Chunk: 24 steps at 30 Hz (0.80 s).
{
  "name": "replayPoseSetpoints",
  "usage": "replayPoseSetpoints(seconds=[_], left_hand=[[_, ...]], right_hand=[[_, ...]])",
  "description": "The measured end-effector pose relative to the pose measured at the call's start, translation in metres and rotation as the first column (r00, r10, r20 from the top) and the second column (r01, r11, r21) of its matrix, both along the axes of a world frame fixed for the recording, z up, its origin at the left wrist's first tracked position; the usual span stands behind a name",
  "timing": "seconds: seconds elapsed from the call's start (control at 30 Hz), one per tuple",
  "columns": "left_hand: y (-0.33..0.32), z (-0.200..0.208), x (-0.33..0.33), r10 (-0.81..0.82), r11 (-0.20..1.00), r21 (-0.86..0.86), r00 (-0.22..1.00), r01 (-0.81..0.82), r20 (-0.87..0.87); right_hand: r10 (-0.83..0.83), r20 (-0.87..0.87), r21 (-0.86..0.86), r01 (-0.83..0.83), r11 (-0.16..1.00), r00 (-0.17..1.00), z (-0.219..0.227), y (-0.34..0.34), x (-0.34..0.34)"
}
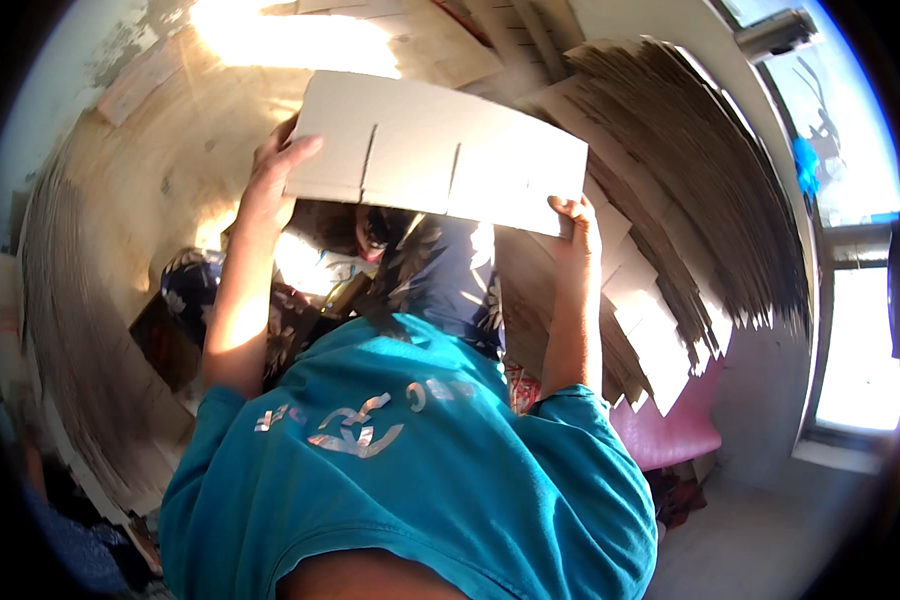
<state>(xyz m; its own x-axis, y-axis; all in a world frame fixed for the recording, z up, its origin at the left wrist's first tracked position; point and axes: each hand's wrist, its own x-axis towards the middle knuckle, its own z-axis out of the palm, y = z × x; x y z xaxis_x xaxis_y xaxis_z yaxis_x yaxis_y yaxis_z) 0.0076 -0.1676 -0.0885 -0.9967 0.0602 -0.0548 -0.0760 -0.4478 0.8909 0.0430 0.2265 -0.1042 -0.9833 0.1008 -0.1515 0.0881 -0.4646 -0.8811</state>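
Note:
A pale cardboard sheet (410, 150) with two dark slits running up from its near edge is raised in front of me, over my lap. My left hand (276, 172) grips its left end, thumb lying on the upper face and the other fingers hidden behind. At the opposite end, my right hand (577, 218) pinches the near right corner between thumb and curled fingers. The sheet tilts slightly, its right end nearer to me than the left.
Tall stacks of cardboard sheets (680, 170) stand on the right, beside a window (855, 340). Another stack (85, 340) curves along the left. Below them shows a pink object (675, 435). Bright sunlight falls on the wooden surface (170, 150) at the far left.

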Motion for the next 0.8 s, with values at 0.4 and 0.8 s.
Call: replayPoseSetpoints(seconds=[0.4, 0.8], left_hand=[[0.004, -0.020, -0.014, 0.070, 0.987, 0.145, 0.996, -0.063, -0.045], [0.059, 0.014, -0.016, 0.177, 0.952, 0.259, 0.983, -0.161, -0.038]], right_hand=[[-0.073, -0.014, -0.741, 0.039, 0.671, 0.997, -0.029, -0.045, 0.054], [0.054, -0.337, -0.281, -0.155, 0.947, 0.940, 0.056, -0.093, 0.023]])
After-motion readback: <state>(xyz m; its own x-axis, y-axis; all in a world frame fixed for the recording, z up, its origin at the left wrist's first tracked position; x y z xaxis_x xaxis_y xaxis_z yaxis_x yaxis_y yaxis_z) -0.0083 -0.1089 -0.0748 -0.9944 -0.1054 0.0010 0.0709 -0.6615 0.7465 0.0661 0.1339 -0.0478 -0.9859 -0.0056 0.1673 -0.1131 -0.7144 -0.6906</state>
